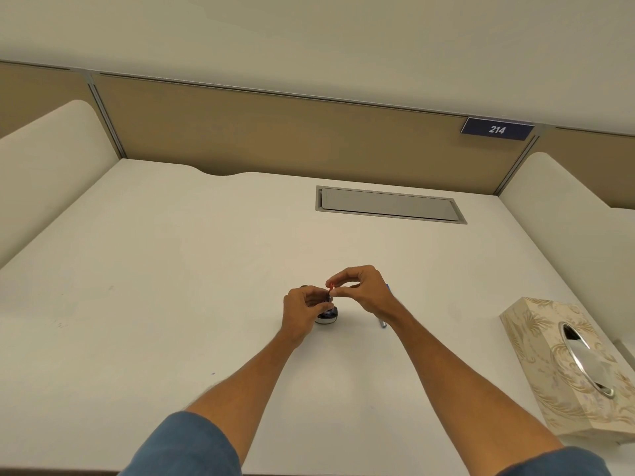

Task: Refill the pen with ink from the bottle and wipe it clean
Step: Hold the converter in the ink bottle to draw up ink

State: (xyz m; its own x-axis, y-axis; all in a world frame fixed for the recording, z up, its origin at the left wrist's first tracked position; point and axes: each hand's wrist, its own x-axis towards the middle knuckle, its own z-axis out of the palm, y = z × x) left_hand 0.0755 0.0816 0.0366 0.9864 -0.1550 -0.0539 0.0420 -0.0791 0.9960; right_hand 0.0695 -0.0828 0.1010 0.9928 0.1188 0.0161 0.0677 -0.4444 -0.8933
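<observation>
A small dark ink bottle [327, 317] stands on the white desk [171, 269], and my left hand [302, 312] is closed around its upper part. Directly above the bottle's mouth, my right hand [360, 292] pinches a thin pen part with a red end [330, 286], held upright with its lower end hidden between my fingers. A blue pen barrel [382, 323] lies on the desk behind my right wrist, mostly covered by it. A dark round thing, possibly the bottle cap [304, 287], peeks out behind my left hand.
A patterned tissue box [567, 365] with an oval opening sits at the right near the front edge. A grey cable-tray cover [388, 204] is set into the desk farther back. Cream side dividers [41, 173] and a tan back panel [275, 132] enclose the desk.
</observation>
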